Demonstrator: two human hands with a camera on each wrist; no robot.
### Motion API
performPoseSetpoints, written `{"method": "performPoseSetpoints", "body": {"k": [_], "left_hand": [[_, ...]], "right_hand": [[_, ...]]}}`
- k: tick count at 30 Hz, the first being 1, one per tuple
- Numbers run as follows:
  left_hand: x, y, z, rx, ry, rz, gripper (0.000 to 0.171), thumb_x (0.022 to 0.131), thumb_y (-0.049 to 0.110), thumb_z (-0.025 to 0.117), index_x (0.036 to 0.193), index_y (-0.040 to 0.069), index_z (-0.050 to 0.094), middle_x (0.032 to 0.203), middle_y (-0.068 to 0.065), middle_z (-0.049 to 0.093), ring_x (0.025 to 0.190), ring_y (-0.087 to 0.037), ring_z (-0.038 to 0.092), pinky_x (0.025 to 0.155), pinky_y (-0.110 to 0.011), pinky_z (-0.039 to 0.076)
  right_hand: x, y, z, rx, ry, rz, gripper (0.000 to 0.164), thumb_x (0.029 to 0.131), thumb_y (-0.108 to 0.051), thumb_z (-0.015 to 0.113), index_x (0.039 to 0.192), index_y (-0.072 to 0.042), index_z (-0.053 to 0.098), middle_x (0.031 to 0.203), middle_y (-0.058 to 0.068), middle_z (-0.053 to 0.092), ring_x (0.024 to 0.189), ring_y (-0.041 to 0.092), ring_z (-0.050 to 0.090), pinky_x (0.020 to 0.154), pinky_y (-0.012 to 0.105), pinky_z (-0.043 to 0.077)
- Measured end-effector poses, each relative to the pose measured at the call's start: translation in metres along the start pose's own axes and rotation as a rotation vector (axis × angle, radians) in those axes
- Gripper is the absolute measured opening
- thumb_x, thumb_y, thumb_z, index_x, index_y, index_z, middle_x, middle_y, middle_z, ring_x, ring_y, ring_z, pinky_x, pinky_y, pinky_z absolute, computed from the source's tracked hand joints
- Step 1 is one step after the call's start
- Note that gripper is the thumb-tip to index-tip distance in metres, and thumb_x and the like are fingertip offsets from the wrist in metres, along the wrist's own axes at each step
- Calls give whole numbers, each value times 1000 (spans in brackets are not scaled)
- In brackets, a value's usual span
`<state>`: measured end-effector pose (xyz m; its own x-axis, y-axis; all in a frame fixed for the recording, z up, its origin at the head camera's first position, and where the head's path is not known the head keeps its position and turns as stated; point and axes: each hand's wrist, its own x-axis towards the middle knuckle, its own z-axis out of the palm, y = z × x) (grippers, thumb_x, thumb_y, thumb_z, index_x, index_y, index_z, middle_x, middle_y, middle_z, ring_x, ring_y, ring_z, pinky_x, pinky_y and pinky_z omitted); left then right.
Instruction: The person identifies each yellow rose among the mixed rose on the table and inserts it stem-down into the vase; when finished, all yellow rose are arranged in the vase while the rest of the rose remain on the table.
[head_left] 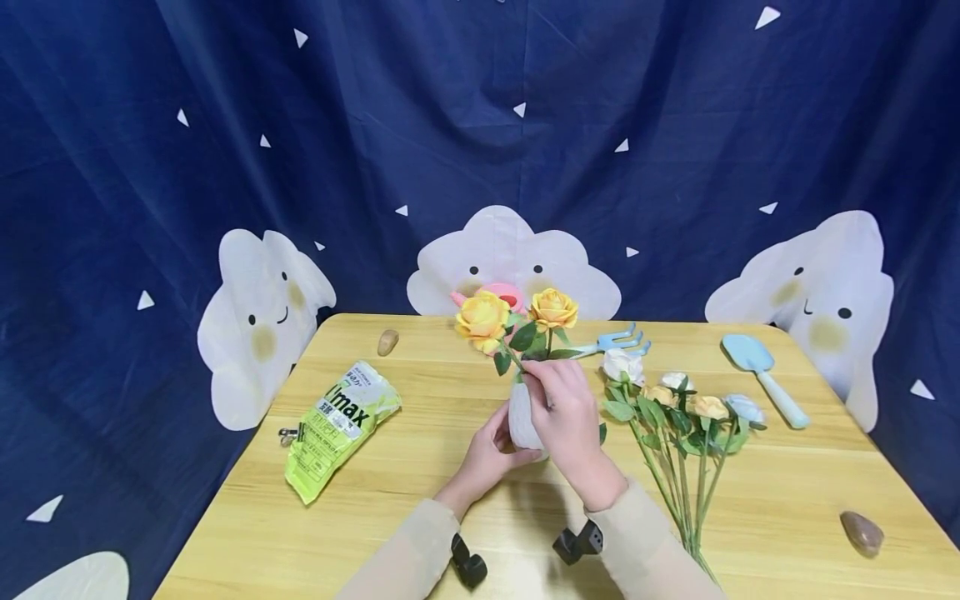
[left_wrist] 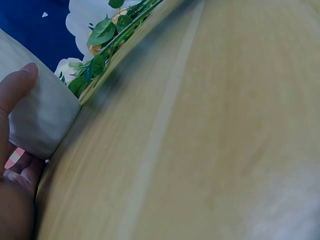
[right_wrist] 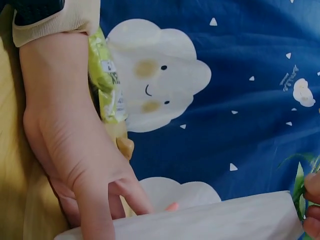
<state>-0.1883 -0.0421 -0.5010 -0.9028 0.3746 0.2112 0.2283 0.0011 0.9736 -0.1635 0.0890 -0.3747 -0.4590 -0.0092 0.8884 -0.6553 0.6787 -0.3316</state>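
My left hand (head_left: pixel 486 460) grips the lower part of a white vase (head_left: pixel 522 421), its thumb across the near side. The left wrist view shows that thumb on the vase (left_wrist: pixel 47 115), whose base is at the tabletop. At the vase's mouth, my right hand (head_left: pixel 568 417) pinches a stem under the left yellow rose (head_left: pixel 482 318). Another yellow rose (head_left: pixel 553 309) rises beside it, its lower stem hidden behind the right hand. In the right wrist view, the right fingertips (right_wrist: pixel 312 187) are at the green leaves by the vase's rim.
Right of the hands lies a bunch of artificial flowers (head_left: pixel 678 442). A blue hand fork (head_left: pixel 611 342) and blue trowel (head_left: pixel 765 379) lie farther back. Leftward is a green bag (head_left: pixel 341 429) with a binder clip (head_left: pixel 292 434). Stones (head_left: pixel 387 342) sit on the table; something pink (head_left: pixel 506 293) stands behind the roses.
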Motion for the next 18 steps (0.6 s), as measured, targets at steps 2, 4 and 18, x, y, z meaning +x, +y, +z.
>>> {"method": "performPoseSetpoints", "body": {"k": [2,4,18], "left_hand": [[0,0,-1,0,-7,-6,81,74,10,79,142,20,37,127,0,55,118,-17,50,100,-35,39],[0,0,-1,7,-17,-8,81,74,12,79,143,23,36,129,1,54,119,-16,49,100,-36,38],[-1,2,-1,35,-22,41,78,74,9,79,141,14,38,126,-6,56,116,-19,51,97,-36,42]], "right_hand": [[-2,2,-2,7,1,-9,14,78,6,69,90,-2,70,82,6,64,77,25,55,64,35,48],[-4,4,-4,7,7,-18,14,77,5,69,89,-2,70,82,6,63,76,24,55,62,34,47],[-26,21,-28,-11,-15,-29,19,76,-13,73,90,-1,69,86,7,64,80,24,56,69,29,46]]}}
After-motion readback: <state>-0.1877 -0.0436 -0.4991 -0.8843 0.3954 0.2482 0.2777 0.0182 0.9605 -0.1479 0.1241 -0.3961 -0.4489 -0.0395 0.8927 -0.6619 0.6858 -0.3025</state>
